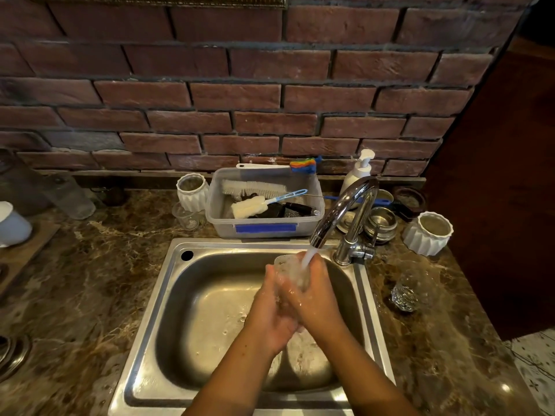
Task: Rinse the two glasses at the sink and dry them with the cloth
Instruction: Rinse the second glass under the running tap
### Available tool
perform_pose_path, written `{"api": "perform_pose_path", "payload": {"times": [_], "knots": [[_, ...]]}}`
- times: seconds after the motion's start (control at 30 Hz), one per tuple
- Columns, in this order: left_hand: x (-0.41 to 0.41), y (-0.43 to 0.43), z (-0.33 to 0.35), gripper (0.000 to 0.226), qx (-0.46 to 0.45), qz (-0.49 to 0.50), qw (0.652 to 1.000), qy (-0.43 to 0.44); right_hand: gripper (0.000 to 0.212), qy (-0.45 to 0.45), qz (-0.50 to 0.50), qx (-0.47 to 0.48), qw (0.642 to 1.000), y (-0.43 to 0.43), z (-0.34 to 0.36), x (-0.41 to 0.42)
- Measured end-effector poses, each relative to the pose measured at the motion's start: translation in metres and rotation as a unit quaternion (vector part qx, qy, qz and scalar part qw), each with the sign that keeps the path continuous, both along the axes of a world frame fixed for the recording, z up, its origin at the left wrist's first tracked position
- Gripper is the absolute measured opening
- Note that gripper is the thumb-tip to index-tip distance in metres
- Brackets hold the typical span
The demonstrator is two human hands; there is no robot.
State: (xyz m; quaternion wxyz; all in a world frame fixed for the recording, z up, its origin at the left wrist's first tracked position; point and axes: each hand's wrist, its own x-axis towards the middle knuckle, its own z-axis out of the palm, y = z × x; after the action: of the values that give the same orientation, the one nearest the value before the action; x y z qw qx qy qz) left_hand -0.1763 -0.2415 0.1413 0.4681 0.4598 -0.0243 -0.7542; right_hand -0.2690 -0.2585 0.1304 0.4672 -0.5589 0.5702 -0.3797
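— What's right below you?
— The steel sink (180, 295), set in a brown marble counter (90, 280) against a brick wall (240, 94).
— And your hands?
— Both over the basin: my left hand (270, 313) and right hand (315, 298) wrap around one glass (289, 270) under the running tap (345, 211). The other glass (405, 292) stands on the counter, right of the sink.

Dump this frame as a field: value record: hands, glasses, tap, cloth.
left hand: holds held glass over sink
right hand: grips held glass too
tap: on
water stream: falls onto held glass
second glass: stands on counter, right of sink, untouched
cloth: not in view
stage: rinsing one glass; no drying under way
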Motion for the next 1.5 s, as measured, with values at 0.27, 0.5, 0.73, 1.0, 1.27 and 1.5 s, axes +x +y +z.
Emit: {"api": "perform_pose_path", "payload": {"times": [0.27, 0.5, 0.73, 1.0, 1.27, 1.5], "knots": [[0.001, 0.004, -0.002, 0.062, 0.011, -0.042, 0.999, 0.032, 0.038, 0.106, -0.008, -0.068, 0.992, -0.017, 0.025, -0.012], [-0.002, 0.005, -0.008, 0.074, -0.05, -0.108, 0.991, -0.053, 0.028, 0.122, 0.018, 0.065, 0.99, -0.048, 0.031, -0.013], [-0.007, -0.006, 0.001, 0.046, -0.086, -0.076, 0.965, -0.235, 0.044, -0.178, -0.145, 0.23, 0.946, -0.014, 0.013, 0.003], [0.006, -0.01, -0.006, 0.048, -0.152, -0.061, 0.884, -0.437, 0.06, -0.406, -0.056, 0.244, 0.879, 0.012, -0.001, -0.001], [0.006, -0.012, -0.004, 0.049, -0.095, -0.012, 0.978, -0.186, 0.088, -0.087, 0.0, 0.081, 0.993, -0.001, 0.006, -0.015], [0.012, -0.014, 0.01, 0.04, -0.113, 0.012, 0.982, -0.149, 0.078, -0.036, 0.13, 0.067, 0.989, -0.006, 0.011, -0.031]]}}
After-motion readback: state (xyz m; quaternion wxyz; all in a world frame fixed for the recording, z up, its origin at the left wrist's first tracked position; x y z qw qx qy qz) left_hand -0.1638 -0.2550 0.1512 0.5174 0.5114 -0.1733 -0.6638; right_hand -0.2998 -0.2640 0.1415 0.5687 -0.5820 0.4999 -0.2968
